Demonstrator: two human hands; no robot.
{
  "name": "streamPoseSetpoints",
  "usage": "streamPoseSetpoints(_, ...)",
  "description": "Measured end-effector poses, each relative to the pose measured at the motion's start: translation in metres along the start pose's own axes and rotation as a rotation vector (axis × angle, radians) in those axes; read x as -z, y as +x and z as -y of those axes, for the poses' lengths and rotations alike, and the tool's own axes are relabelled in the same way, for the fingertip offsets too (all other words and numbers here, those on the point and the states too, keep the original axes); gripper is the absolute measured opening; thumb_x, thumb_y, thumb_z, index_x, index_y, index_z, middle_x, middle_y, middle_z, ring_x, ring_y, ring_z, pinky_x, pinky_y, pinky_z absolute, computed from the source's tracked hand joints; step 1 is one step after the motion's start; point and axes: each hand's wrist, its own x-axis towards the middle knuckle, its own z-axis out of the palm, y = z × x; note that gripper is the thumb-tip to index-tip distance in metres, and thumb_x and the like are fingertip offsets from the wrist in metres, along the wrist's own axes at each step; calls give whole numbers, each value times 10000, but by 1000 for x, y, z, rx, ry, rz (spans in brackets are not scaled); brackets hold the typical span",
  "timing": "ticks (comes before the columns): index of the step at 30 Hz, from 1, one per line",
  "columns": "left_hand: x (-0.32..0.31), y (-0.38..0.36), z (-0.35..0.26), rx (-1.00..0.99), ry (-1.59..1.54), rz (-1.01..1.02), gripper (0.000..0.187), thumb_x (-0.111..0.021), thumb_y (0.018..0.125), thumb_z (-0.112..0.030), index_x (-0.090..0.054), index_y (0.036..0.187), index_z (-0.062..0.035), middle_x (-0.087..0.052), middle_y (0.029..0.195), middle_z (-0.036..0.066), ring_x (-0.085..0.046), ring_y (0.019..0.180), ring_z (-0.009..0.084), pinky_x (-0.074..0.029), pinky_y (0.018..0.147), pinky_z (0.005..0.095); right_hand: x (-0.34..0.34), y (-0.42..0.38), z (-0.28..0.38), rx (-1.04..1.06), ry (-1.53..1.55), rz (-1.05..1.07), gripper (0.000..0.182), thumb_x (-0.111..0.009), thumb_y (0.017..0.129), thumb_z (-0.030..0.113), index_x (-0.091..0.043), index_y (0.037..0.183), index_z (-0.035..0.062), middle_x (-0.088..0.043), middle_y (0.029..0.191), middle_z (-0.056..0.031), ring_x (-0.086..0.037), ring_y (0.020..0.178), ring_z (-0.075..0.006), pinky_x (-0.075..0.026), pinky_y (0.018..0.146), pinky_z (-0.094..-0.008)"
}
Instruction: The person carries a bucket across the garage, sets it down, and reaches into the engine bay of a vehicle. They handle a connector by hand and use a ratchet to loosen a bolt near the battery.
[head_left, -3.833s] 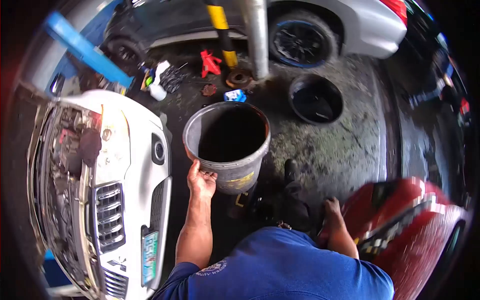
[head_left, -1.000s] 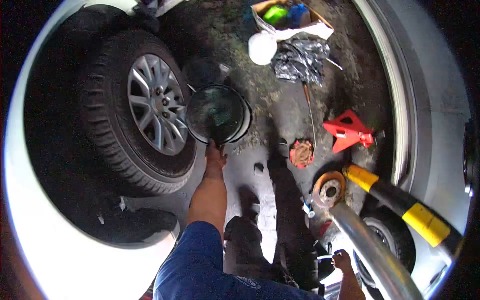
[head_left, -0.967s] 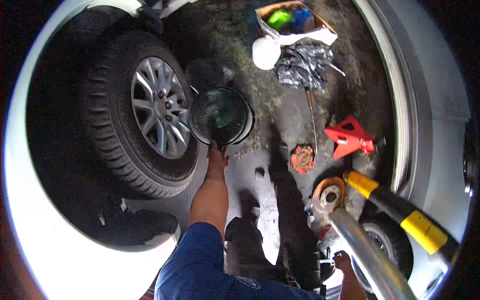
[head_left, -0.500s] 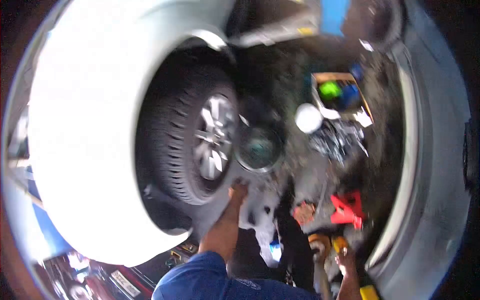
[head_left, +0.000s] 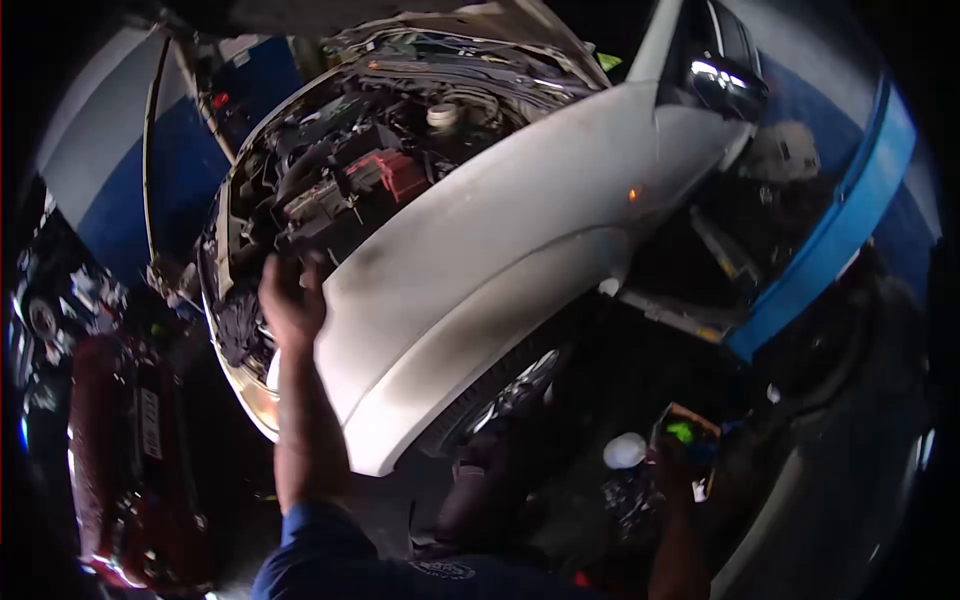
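My left hand (head_left: 293, 298) reaches up to the front edge of a silver car's fender (head_left: 480, 240), its fingers apart over the rim of the open engine bay (head_left: 345, 165). Nothing shows in its grip. Close beyond the fingers lie dark engine parts and a battery with a red cover (head_left: 398, 174). Low on the right, my right hand (head_left: 677, 468) is a dim shape in shadow, overlapping a box (head_left: 703, 428) with a bright green item in it. Its fingers are too dark to make out.
The front wheel (head_left: 520, 390) sits under the fender. A white round container (head_left: 625, 451) and crumpled dark plastic (head_left: 630, 500) lie near the box. A blue lift post (head_left: 830, 240) stands right. A red car (head_left: 135, 450) is at left; another car's pale panel (head_left: 770, 530) edges the lower right.
My view has swung up from the wheel and floor to the engine bay. My left hand has risen from beside the tyre to the fender. The yellow thing by my right hand no longer shows.
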Motion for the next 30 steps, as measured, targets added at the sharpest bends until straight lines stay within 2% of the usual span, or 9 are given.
streamPoseSetpoints(1, 10, 18, 22, -207, 327, -22, 177, -595, 836, -141, -573, 942, -1, -598, 880, 194, -597, 824, 336, -465, 697, 393, 13, 29, 63, -3, 191, -22, 235, -532, 876, 201, -565, 976, -9, -587, 851, -80, -598, 737, -176, -484, 659, -312)
streamPoseSetpoints(3, 10, 28, 58, -54, 442, 107, 193, -577, 832, -186, -573, 920, -13, -581, 870, 215, -560, 830, 407, -454, 709, 436, 17, 78, 117, 137, 82, 34, 211, -563, 866, 142, -576, 1019, -2, -612, 881, -62, -585, 771, -132, -476, 668, -276)
streamPoseSetpoints(5, 1, 20, 63, 160, 467, 244, 206, -569, 844, -166, -551, 981, -13, -580, 875, 193, -568, 841, 367, -461, 756, 411, 15, 123, 178, 407, 201, 75, 228, -612, 838, 92, -589, 1050, 12, -622, 858, -50, -574, 759, -98, -471, 653, -263)
streamPoseSetpoints(7, -8, 12, 92, 241, 134, 165, 311, -587, 852, -164, -500, 1105, -7, -579, 980, 147, -562, 925, 278, -444, 856, 364, 23, 164, 256, 439, 77, 175, 243, -635, 831, 96, -595, 1058, 18, -633, 887, -54, -577, 743, -88, -471, 634, -246)
streamPoseSetpoints(9, -8, 13, 99, 300, 224, 201, 408, -603, 849, -178, -472, 1195, -6, -570, 1117, 144, -536, 1059, 254, -415, 923, 330, 14, 223, 328, 854, 69, 76, 232, -637, 822, 85, -595, 1040, 17, -627, 864, -77, -581, 719, -129, -474, 646, -253)
streamPoseSetpoints(14, -13, 27, 60, 560, 291, 196, 536, -603, 840, -202, -409, 1309, -28, -498, 1272, 164, -454, 1207, 272, -343, 1004, 352, -34, 364, 509, 1198, -241, 114, 212, -624, 791, 94, -602, 984, 7, -630, 932, -150, -616, 831, -302, -489, 736, -349)
streamPoseSetpoints(19, -7, 27, 74, 679, 477, 200, 619, -613, 806, -217, -371, 1334, -1, -433, 1338, 181, -374, 1270, 295, -243, 1070, 385, -102, 454, 550, 1098, -258, 299, 215, -638, 783, 96, -597, 975, 10, -615, 908, -151, -608, 838, -319, -495, 723, -363)
streamPoseSetpoints(27, -7, 24, 88, 868, 530, 89, 549, -620, 780, -131, -435, 1280, 4, -477, 1289, 171, -419, 1228, 309, -285, 1050, 414, -109, 453, 555, 1049, -318, 400, 230, -623, 759, 23, -576, 984, 24, -602, 877, -150, -600, 796, -327, -489, 690, -374)
streamPoseSetpoints(30, 8, 29, 96, 590, 646, 112, 516, -600, 746, -19, -466, 1242, 22, -496, 1253, 174, -460, 1178, 313, -362, 1003, 395, -113, 455, 555, 1043, -308, 415, 241, -614, 757, 10, -573, 995, 22, -598, 871, -154, -598, 793, -330, -488, 686, -376)
